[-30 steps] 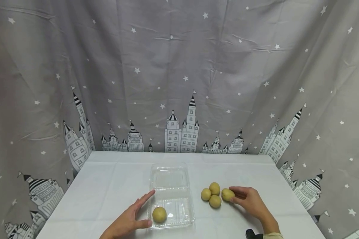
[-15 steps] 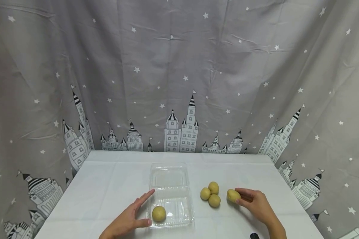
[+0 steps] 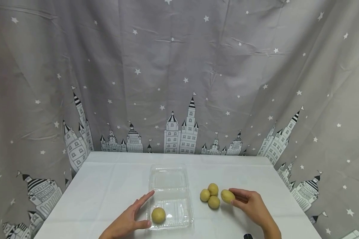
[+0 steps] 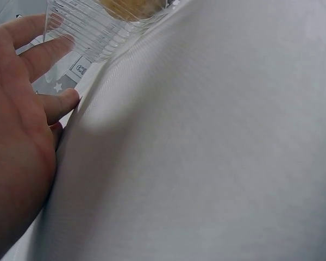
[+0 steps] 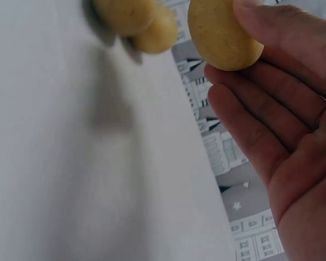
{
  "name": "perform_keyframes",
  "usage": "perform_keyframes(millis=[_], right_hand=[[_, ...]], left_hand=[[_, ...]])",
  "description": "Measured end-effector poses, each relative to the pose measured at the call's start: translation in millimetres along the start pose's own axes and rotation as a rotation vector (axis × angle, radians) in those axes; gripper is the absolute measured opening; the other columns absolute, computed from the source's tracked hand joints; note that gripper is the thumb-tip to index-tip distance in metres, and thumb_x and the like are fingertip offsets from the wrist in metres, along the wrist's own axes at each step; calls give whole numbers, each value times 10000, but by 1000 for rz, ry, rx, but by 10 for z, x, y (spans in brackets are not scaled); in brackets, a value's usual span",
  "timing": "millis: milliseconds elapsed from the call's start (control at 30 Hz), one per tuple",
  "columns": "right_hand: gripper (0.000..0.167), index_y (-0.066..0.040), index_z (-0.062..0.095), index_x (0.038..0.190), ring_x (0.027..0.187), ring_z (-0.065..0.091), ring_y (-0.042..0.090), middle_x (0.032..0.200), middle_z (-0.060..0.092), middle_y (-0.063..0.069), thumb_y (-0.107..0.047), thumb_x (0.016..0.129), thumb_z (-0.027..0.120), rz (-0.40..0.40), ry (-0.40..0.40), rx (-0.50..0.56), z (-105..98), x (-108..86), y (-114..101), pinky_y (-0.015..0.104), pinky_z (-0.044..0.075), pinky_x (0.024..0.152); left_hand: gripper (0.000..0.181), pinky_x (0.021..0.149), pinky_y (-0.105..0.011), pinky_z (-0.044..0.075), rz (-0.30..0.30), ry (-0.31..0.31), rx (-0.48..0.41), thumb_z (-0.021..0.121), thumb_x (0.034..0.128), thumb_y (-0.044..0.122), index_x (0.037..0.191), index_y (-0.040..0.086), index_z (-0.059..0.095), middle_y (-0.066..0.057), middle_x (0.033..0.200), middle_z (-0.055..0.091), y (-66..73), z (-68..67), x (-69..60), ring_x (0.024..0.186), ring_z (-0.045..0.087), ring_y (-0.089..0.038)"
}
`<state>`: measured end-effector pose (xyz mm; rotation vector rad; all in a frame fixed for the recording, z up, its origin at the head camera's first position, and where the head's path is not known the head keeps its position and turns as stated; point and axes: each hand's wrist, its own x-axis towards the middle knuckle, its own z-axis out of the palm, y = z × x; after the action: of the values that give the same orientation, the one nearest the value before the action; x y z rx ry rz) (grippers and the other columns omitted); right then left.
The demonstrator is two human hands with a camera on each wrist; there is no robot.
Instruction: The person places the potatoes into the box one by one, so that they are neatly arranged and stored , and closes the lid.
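My right hand (image 3: 252,205) pinches a yellow-brown potato (image 3: 227,196) between thumb and fingers; in the right wrist view the potato (image 5: 220,35) shows above the table surface. Just left of it, three more potatoes (image 3: 213,202) lie close together on the white cloth. An opened clear plastic container (image 3: 179,212) lies in the middle, its lid half (image 3: 169,177) toward the back. One potato (image 3: 158,215) sits at the left in its near half. With fingers spread, my left hand (image 3: 127,217) touches the container's left side; the left wrist view shows fingertips against its ribbed wall (image 4: 89,35).
A white cloth (image 3: 107,179) covers the table. Behind it hangs a grey curtain (image 3: 155,59) with stars and castles. A small black object (image 3: 248,236) shows at the lower edge near my right wrist.
My right hand has taken the potato away from the group, first to the right and then back left. My left hand has stayed at the container.
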<state>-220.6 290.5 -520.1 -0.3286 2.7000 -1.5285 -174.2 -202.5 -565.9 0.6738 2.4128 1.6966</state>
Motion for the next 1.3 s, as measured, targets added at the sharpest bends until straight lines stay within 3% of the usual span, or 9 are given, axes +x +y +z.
perform_keyframes(millis=[333,667,967,1133,1300], right_hand=[[453,-27,760,1348,1190,786,227,1346,771,189,-174,937,881,-61,0,50,248,30,-240,243,641,966],[457,-7,761,1338,1219,773,228,1377,757,184,-166,928,887,-131,-48,137,615,137,-427,279,634,1010],[421,-99,794,1315,1189,755,169,1263,807,95,-228,927,896,-186,-106,139,972,290,-681,276,639,995],[410,-66,778,1324,1212,775,218,1293,805,95,-161,938,877,-252,-155,166,1153,362,-747,293,623,1032],[385,-119,786,1326,1201,780,222,1306,805,51,-198,957,865,-274,-175,135,1275,404,-779,305,623,1046]], left_hand=[[933,1109,78,10,-37,-4,-27,863,911,213,1709,130,386,-155,1786,336,6,3,7,1617,179,45],[920,1089,78,8,-72,-18,-3,845,941,253,1724,192,366,-109,1809,299,40,3,-24,1675,151,-146],[919,1116,59,9,-43,7,29,847,918,245,1708,141,391,-136,1785,348,50,3,-18,1680,201,-187],[919,1136,53,16,6,17,38,855,912,216,1703,125,397,-150,1775,368,15,7,-19,1668,228,-110],[919,1150,52,25,52,22,35,862,902,188,1697,119,407,-167,1762,387,-14,7,-15,1634,231,2]])
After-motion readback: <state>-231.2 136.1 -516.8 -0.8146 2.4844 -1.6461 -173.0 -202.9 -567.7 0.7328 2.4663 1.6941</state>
